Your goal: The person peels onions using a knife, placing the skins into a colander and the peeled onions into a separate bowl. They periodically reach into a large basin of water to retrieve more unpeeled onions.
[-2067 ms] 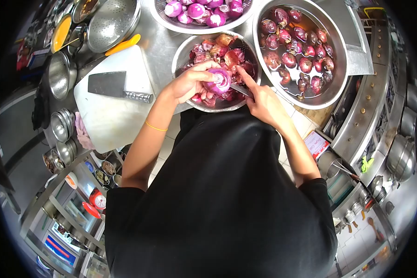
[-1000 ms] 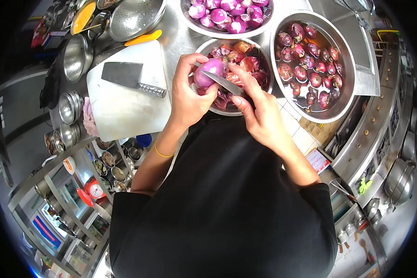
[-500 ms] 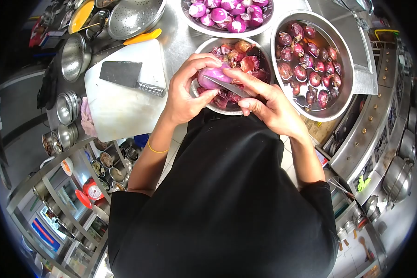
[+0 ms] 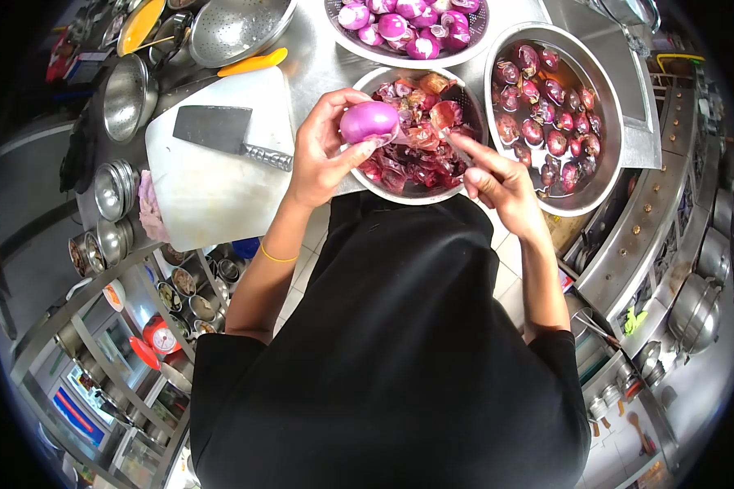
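Note:
My left hand (image 4: pixel 328 155) is closed round a smooth, shiny purple onion (image 4: pixel 369 122), lifted over the left side of a metal bowl (image 4: pixel 400 196). Dark red onion skins (image 4: pixel 420 167) fill much of that bowl. Over its right rim, my right hand (image 4: pixel 501 183) grips a small knife (image 4: pixel 458 148), its index finger stretched along the blade. The knife is apart from the onion, and its handle is hidden in the palm.
Behind, a colander (image 4: pixel 465 55) holds peeled onions. Unpeeled onions sit in water in a basin (image 4: pixel 616 155) at right. A cleaver (image 4: pixel 212 129) lies on the white cutting board (image 4: pixel 220 196) at left, with an orange-handled tool (image 4: pixel 254 63) beyond.
My right hand and the knife have moved right, away from the onion. The onion now shows more of its smooth purple surface in my left hand.

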A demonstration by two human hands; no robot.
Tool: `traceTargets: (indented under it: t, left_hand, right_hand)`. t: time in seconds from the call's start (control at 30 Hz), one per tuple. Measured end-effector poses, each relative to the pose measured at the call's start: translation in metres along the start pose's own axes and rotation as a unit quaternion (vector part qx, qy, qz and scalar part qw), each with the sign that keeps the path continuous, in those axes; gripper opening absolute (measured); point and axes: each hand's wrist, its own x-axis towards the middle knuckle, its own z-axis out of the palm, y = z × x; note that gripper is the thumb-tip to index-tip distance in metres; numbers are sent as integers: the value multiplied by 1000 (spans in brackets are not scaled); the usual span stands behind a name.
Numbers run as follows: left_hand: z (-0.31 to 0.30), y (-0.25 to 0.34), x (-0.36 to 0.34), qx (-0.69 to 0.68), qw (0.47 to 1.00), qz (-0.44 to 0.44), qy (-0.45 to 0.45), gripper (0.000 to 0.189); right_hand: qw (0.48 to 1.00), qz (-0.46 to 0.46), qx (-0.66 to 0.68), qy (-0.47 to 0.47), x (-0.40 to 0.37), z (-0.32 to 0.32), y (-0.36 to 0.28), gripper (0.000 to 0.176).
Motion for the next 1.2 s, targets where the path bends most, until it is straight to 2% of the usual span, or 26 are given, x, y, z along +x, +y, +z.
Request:
traceTargets:
  t: [0.03, 0.1, 0.17, 0.23, 0.37, 0.43, 0.5, 0.63, 0.7, 0.77, 0.83, 0.9, 0.97, 1.03, 1.1, 1.13, 1.2]
  left_hand:
    - [-2, -2, 0, -42, 999, -4, 0, 49]
    - [-5, -4, 0, -61, 998, -1, -5, 50]
    - [-7, -3, -1, -90, 995, -36, 5, 46]
    - [-9, -4, 0, -78, 996, -33, 16, 46]
    - [-5, -8, 0, -99, 994, -45, 32, 46]
    - [-4, -7, 1, -84, 996, -28, 18, 46]
    - [-5, -8, 0, -55, 998, -6, 14, 47]
    - [-10, -9, 0, -89, 996, -28, -1, 48]
    - [-14, -11, 0, -87, 995, -42, 13, 48]
    - [-21, -15, -1, -86, 994, -57, 27, 49]
    - [-31, -30, -3, -3, 999, -29, 39, 47]
    - [-35, -35, -5, -10, 998, -32, 46, 47]
    - [-37, -34, -7, -62, 994, -60, 71, 47]
    - [-43, -38, -9, -72, 994, -64, 56, 47]
    - [-43, -40, -8, -94, 990, -82, 71, 47]
    - [-44, -43, -8, -84, 990, -89, 66, 50]
    - [-42, -44, -5, -108, 988, -96, 50, 51]
  right_hand:
    - [999, 35, 27, 13, 3, -3, 7, 40]
    - [996, 47, 69, 28, 8, 1, 23, 42]
    - [986, 71, 140, 53, 11, 6, 34, 47]
    - [984, 49, 171, 32, 4, 20, 17, 57]
    - [996, -36, 79, -27, 3, 51, -6, 62]
    - [998, -13, 57, -15, 6, 58, -14, 60]
    - [999, -42, 16, 17, 11, 64, -13, 53]
    - [993, -72, 57, 73, 11, 68, 2, 45]
    - [995, -48, 57, 67, 7, 61, 2, 45]
    - [978, 26, 194, 69, 8, 53, 14, 45]
    - [954, 104, 273, 68, 12, 46, 27, 49]
    - [930, 159, 326, 56, 11, 36, 44, 56]
    - [925, 176, 330, 68, 6, 32, 49, 59]
    - [919, 193, 335, 81, 2, 33, 50, 62]
    - [953, 178, 214, 119, 1, 35, 50, 67]
    - [972, 173, 87, 136, 0, 36, 47, 69]
    - [974, 122, -70, 175, -5, 43, 37, 70]
